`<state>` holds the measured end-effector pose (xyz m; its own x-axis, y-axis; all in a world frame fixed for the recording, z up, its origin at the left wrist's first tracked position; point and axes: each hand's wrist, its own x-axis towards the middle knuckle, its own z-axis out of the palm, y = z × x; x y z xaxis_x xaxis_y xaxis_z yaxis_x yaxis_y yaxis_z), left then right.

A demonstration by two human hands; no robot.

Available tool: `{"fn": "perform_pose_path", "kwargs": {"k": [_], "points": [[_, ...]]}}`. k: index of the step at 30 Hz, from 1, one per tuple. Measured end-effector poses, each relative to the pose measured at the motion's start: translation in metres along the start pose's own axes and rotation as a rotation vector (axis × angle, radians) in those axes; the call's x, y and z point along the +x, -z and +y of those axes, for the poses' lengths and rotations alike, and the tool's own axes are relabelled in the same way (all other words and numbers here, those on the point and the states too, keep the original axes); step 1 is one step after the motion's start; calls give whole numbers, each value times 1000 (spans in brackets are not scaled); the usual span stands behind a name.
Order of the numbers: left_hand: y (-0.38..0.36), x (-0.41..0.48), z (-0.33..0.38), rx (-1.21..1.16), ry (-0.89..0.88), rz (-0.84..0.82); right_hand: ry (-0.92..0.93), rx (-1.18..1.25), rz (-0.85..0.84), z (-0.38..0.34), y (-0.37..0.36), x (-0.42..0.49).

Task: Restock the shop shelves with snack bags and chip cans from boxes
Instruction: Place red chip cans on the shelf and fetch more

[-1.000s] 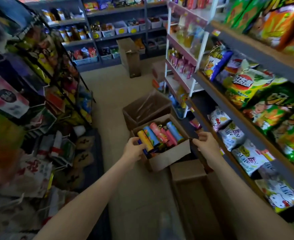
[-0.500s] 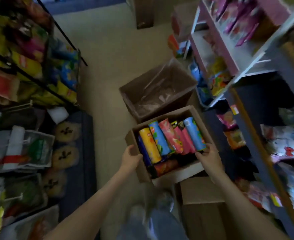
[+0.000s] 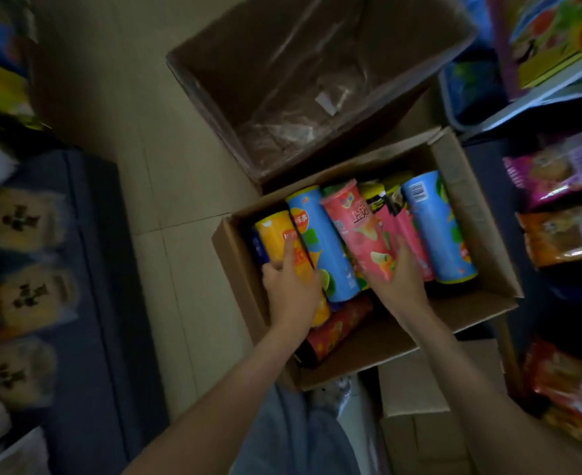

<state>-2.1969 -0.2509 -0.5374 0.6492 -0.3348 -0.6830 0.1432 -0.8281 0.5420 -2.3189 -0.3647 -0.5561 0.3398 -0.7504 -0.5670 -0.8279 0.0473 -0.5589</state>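
An open cardboard box (image 3: 495, 269) on the floor holds several chip cans lying side by side. My left hand (image 3: 291, 289) grips the yellow can (image 3: 275, 231) at the box's left side. My right hand (image 3: 397, 279) curls around the lower end of the pink can (image 3: 354, 224). Between them lies a blue can (image 3: 320, 241); another blue can (image 3: 437, 228) lies at the right. A red can (image 3: 337, 327) sits lower, near the front wall.
A larger cardboard box (image 3: 416, 73) lined with clear plastic stands just behind. Shelves with snack bags (image 3: 560, 173) run along the right, racks of packaged goods (image 3: 25, 293) along the left. A closed carton (image 3: 416, 395) lies near my feet.
The view has tilted down and closer to the box. Both hands left the box's rims and reached inside: the left took the yellow can, the right took the pink can.
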Motion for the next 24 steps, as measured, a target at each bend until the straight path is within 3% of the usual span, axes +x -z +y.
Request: {"fn": "perform_pose_path", "kwargs": {"k": [4,9,16,21,24], "points": [[-17,6,0,-132,-92,-129,-41,-59,-40,2,-9,14],[-18,19,8,-308,-62,-309,2,-139,-34,2,-11,17],[-19,25,32,-457,-139,-379,44,-17,63,-27,-5,-8],[-27,22,51,-603,-133,-310,124,28,127,-41,-9,-18],[-25,28,51,-615,-123,-308,184,142,26,-35,-1,-16]]}}
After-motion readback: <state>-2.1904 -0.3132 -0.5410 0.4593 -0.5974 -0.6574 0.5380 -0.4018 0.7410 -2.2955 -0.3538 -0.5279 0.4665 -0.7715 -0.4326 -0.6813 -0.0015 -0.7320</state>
